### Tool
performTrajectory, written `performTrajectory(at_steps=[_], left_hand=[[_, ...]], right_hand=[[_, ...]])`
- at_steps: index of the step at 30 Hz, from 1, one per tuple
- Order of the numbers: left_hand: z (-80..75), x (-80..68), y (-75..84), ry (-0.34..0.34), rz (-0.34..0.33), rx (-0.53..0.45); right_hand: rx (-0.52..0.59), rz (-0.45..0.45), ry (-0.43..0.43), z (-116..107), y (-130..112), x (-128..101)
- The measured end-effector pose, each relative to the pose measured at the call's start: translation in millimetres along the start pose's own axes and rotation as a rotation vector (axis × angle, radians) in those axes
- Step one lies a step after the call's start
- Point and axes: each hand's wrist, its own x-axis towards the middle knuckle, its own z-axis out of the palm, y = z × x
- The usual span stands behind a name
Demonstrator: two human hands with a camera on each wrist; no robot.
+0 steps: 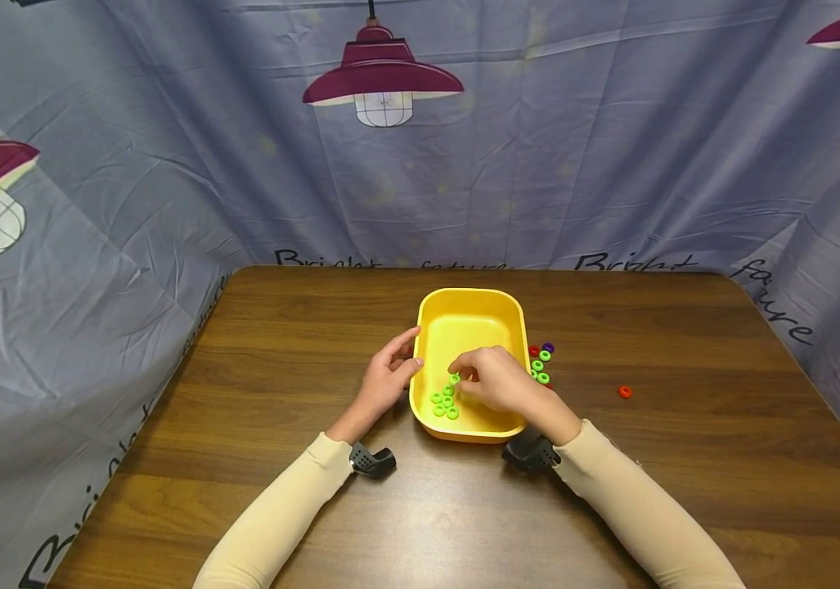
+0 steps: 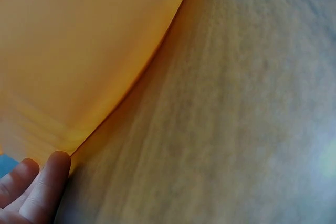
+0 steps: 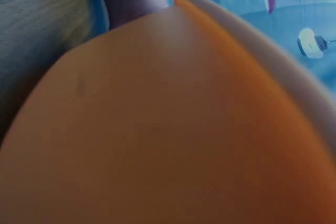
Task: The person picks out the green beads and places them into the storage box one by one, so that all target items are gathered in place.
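Pinching a green ring (image 1: pixel 455 379) between curled fingertips, my right hand (image 1: pixel 496 386) hangs over the yellow tray (image 1: pixel 469 307) – more green rings (image 1: pixel 445 402) lie just below it. Left hand (image 1: pixel 388 378) – fingers relaxed – rests against the tray's left wall; bare table (image 1: pixel 280 360) lies beyond. Its long axis runs away from me.

A yellow tray (image 1: pixel 511 315) holds green rings (image 1: pixel 445 401) on a brown wood-grain table (image 1: pixel 685 458), before a grey-blue curtain (image 1: pixel 169 164) printed with maroon lamps.
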Motion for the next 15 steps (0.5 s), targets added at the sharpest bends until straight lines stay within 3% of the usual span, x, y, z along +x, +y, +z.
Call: performTrajectory(at_steps=[9, 15], left_hand=[[-0.4, 0.8, 0.4, -0.006, 0.003, 0.011], [-0.6, 0.5, -0.6, -0.010, 0.017, 0.012]], right_hand=[[-0.040, 0.014, -0.008, 8.1, 0.8, 0.0], [-0.068, 0.047, -0.057, 9.8, 1.4, 0.4]])
